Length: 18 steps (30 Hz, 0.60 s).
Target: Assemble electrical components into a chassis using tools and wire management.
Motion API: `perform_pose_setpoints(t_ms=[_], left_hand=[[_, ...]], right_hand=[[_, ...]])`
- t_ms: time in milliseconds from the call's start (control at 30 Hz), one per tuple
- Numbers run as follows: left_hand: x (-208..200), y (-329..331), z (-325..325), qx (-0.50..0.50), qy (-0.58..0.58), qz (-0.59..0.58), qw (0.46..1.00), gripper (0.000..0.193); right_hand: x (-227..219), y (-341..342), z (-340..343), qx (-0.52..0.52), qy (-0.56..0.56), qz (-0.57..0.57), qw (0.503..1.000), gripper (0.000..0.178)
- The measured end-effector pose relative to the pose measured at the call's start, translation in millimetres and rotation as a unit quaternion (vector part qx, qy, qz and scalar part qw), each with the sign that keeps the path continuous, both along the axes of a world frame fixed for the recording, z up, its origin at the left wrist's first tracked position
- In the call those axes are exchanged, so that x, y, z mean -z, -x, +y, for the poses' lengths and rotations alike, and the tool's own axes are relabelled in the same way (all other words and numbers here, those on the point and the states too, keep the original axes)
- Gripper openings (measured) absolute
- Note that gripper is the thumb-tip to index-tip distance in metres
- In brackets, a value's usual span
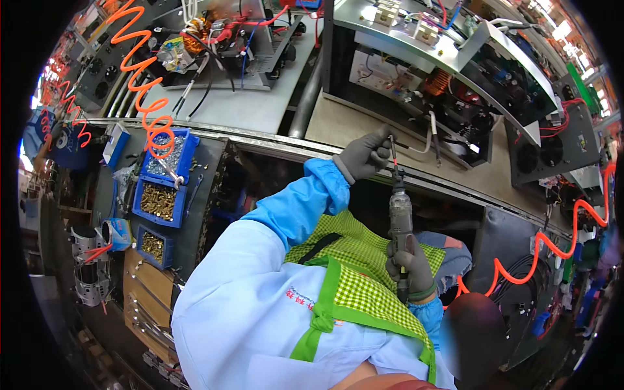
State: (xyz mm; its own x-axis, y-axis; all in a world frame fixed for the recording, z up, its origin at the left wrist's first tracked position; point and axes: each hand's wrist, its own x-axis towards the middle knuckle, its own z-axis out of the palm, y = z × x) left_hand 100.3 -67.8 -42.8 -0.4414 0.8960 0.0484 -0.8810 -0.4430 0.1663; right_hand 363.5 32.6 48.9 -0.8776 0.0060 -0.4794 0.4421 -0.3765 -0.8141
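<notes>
My right hand (413,263), in a grey glove, is wrapped round the lower body of a grey power screwdriver (401,214). The tool stands in front of my body, its long bit (394,155) toward the bench edge. Beside the bit's tip is my left hand (364,155), also gloved in grey, with its fingers curled together. Whatever those fingers pinch is too small to make out. Just beyond the tip, on the bench, sits an open metal chassis (396,97) with wires, a copper coil and circuit parts inside. A cable with a pale sleeve (433,127) hangs out of it.
Blue bins of screws stand on the left: silver ones (161,158), brass ones (158,201) and a smaller bin (154,247). Orange coiled hoses hang at left (138,77) and right (513,276). Another opened unit (260,62) sits at the far left bench.
</notes>
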Motion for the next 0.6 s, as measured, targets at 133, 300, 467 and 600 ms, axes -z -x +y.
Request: perform_pose_setpoints(t_ms=[133, 300, 467, 600], left_hand=[[-22, -9, 1, -0.039, 0.089, 0.029, 0.995, 0.035], [-17, 2, -6, -0.049, 0.198, 0.189, 0.961, 0.043], [-18, 6, -2, -0.023, 0.217, 0.257, 0.941, 0.039], [-13, -7, 26, -0.076, 0.160, 0.148, 0.973, 0.036]], right_hand=[[3, 4, -5, 0.006, -0.026, -0.021, 0.999, 0.043], [8, 4, -5, 0.005, -0.062, -0.038, 0.997, 0.052], [24, -5, 8, 0.024, 0.283, 0.006, 0.959, 0.062], [32, -1, 4, 0.062, 0.280, 0.021, 0.958, 0.067]])
